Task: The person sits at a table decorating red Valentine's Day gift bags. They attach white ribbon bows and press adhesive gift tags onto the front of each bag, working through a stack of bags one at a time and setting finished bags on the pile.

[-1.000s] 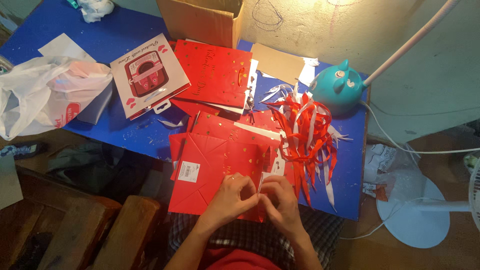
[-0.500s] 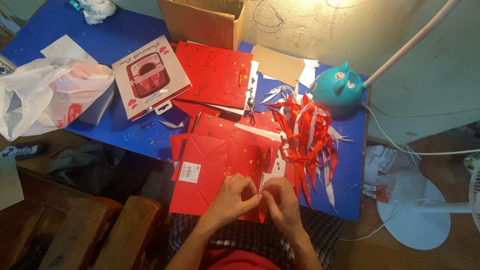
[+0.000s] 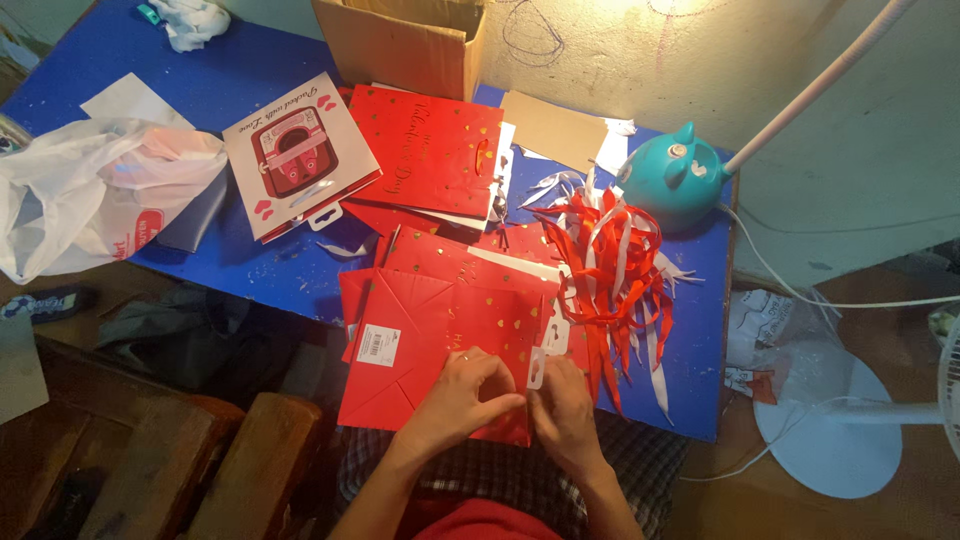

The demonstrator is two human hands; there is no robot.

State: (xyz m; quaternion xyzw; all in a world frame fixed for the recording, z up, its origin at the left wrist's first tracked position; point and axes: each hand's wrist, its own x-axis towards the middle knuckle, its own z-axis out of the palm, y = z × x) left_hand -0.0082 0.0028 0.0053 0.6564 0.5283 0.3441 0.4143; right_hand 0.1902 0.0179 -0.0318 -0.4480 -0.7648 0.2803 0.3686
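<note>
A flat red paper bag (image 3: 430, 340) — gold-speckled, white label at its left — lies at the blue table's (image 3: 230, 255) near edge; left hand (image 3: 465, 385) and right hand (image 3: 560, 405) pinch its right edge together.

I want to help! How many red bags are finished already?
None clearly finished. Both hands, left hand and right hand, work at the edge of a flat red gift bag. More flat bags wait behind, and the ribbon pile lies loose.

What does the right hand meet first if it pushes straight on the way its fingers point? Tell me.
Probably the small white hang tag at the flat red paper gift bag's edge; the right hand seems to touch it already.
</note>
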